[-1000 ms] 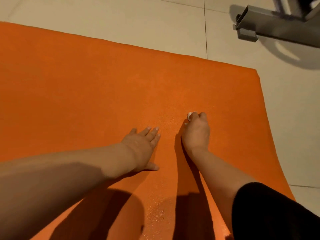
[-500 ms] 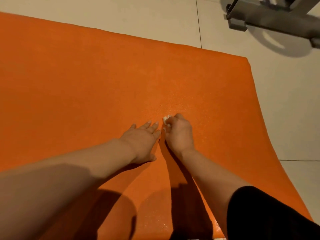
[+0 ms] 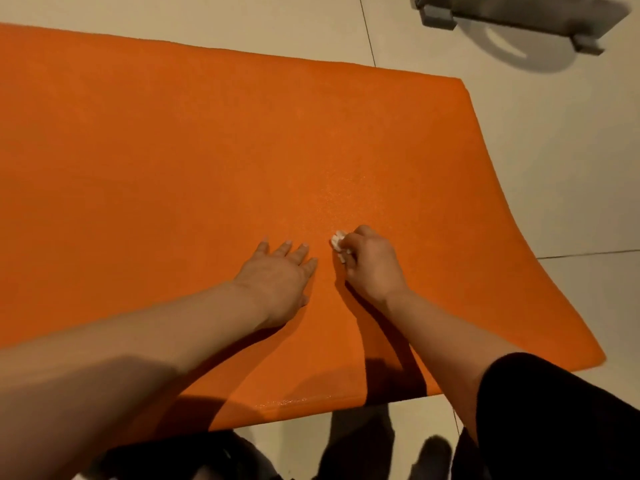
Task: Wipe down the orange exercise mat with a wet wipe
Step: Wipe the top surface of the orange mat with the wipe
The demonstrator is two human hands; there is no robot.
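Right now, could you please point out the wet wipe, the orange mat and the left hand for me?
wet wipe [image 3: 338, 242]: head view, on the white wad showing past the right hand's fingers.
orange mat [image 3: 173, 161]: head view, on its bare surface.
left hand [image 3: 280, 278]: head view, on its back.

This looks like a home gym or a small fitness room. An orange exercise mat [image 3: 207, 168] fills most of the frame, spread flat on a floor of large pale tiles [image 3: 571, 168] with thin dark grout lines running through the upper middle and the right side. In the upper right corner of the frame stands a grey metal bar [image 3: 519, 15] of square section with block-shaped feet, the base of some piece of exercise equipment; which machine it belongs to cannot be told. It casts a rounded shadow on the tiles beneath it. The light is warm and indoor, throwing dark shadows across the mat.
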